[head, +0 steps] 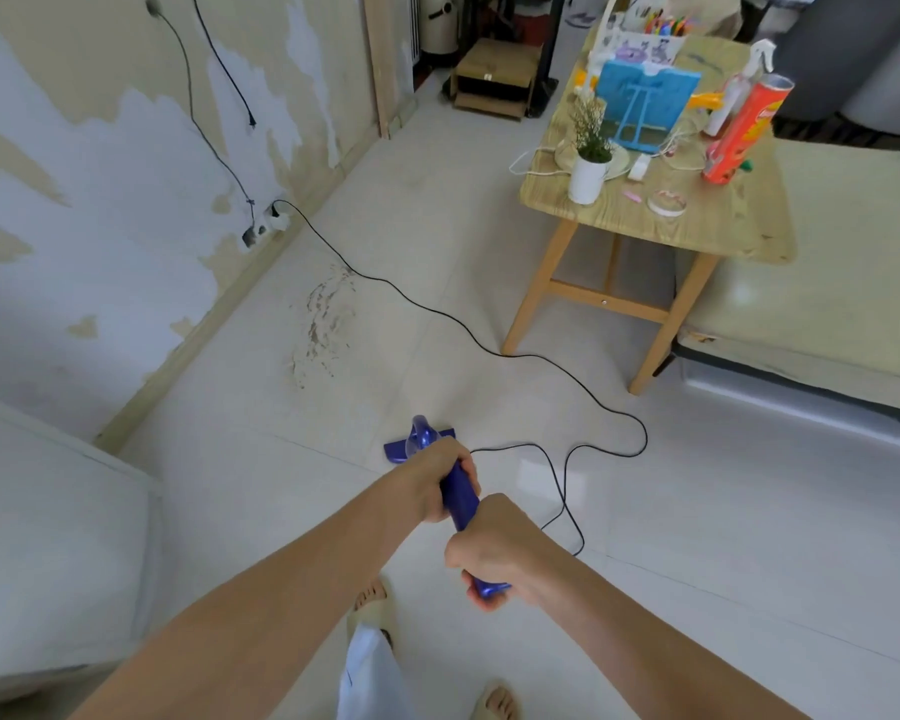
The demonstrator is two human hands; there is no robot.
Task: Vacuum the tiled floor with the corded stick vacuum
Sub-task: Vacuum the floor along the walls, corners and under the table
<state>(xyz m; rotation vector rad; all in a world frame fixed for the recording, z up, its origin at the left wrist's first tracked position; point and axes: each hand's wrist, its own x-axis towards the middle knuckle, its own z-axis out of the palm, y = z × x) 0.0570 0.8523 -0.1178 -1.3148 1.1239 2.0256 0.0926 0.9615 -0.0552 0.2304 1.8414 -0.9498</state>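
Both hands hold the blue stick vacuum [459, 493]. The left hand [440, 478] is wrapped around the shaft lower down, and the right hand [494, 550] grips the top end of the handle, with its fingers curled around it. The vacuum stands near the middle of the tiled floor [697, 511], and its flat blue head [396, 449] rests on the tiles just beyond the left hand. The black cord [437, 309] runs from the vacuum, makes a loop on the floor to the right, passes near one leg of the wooden worktop [723, 226], and goes to a wall socket [274, 218] at the base of the peeling wall [100, 200]. A patch of dirt [323, 319] lies on the tiles between the socket and the vacuum head. On the worktop stand a small potted plant [588, 163], a red tube can [744, 132] and a blue stand [645, 101]. Two feet in sandals [370, 602] are at the bottom.
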